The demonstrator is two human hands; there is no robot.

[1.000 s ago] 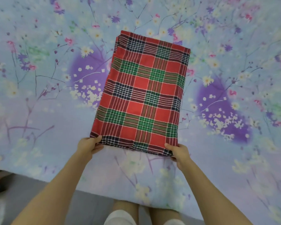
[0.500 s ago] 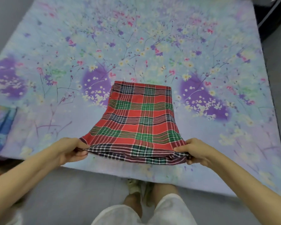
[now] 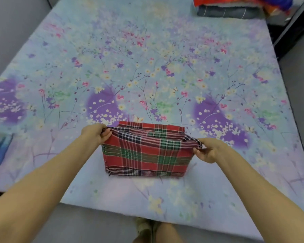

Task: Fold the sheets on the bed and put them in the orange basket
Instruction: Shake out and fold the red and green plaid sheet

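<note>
Red plaid sheet (image 3: 146,155) on the flower-print bed (image 3: 147,67), close to its near edge. The left hand (image 3: 95,133) pinches the left corner of the raised edge, the right hand (image 3: 209,149) the right corner, fingers curled round the cloth. Stacked fabrics (image 3: 235,7) lie far right.

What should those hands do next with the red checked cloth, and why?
Probably lower the held edge onto the far edge and let go. The left hand and right hand each pinch a corner of the plaid sheet, raised just short of its far edge on the bed, so the fold looks nearly complete but not yet laid flat.
</note>
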